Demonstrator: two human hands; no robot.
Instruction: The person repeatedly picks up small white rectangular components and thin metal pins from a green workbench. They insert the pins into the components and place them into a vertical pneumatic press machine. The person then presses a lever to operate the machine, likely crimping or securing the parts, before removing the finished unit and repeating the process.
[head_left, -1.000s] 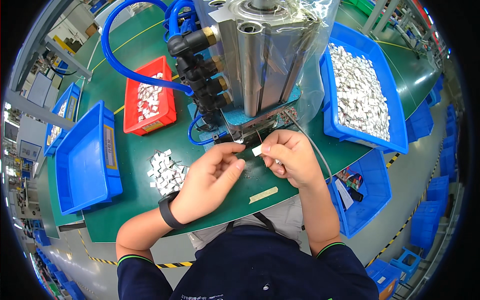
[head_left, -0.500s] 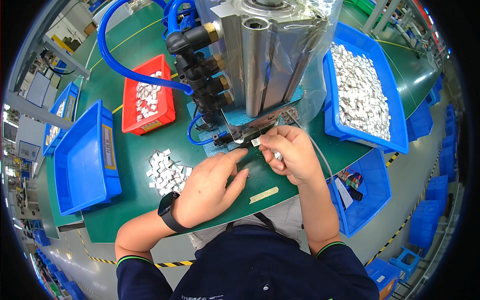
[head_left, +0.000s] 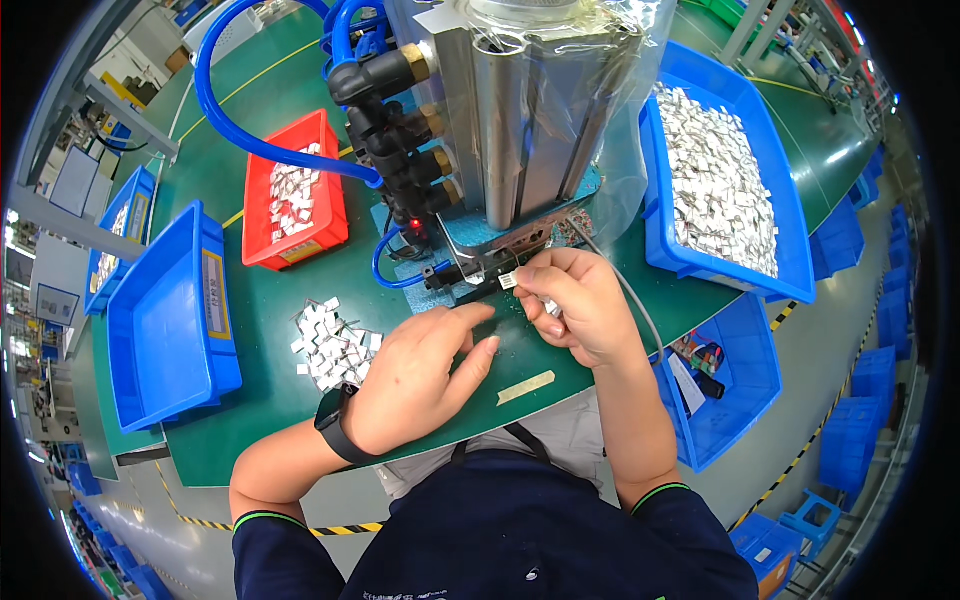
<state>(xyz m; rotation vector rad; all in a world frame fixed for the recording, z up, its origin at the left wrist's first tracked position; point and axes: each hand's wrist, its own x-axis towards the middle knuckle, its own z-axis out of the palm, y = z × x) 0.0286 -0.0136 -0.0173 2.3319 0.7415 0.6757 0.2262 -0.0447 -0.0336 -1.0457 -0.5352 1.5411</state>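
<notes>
Between thumb and forefinger, my right hand (head_left: 580, 305) pinches a small white slotted piece (head_left: 508, 281) at the front of the pneumatic press (head_left: 510, 150). Something else white (head_left: 550, 306) shows among its curled fingers. My left hand (head_left: 425, 365) lies on the green table beside the press, its thumb and forefinger apart and nothing between them. Left of that hand is a loose pile of similar small white pieces (head_left: 335, 343). The right fingertips partly cover the held piece.
A red bin (head_left: 335, 215) and a large blue bin (head_left: 795, 220) hold more white pieces. At the left stands another blue bin (head_left: 160, 350). Blue air hoses (head_left: 270, 150) arch over the table. A lower blue bin (head_left: 745, 400) holds odds and ends.
A small red light now glows on the press near its black fittings, and its metal upper body looks slightly shifted. My right hand keeps its pinch on the white piece; the left has barely moved.
</notes>
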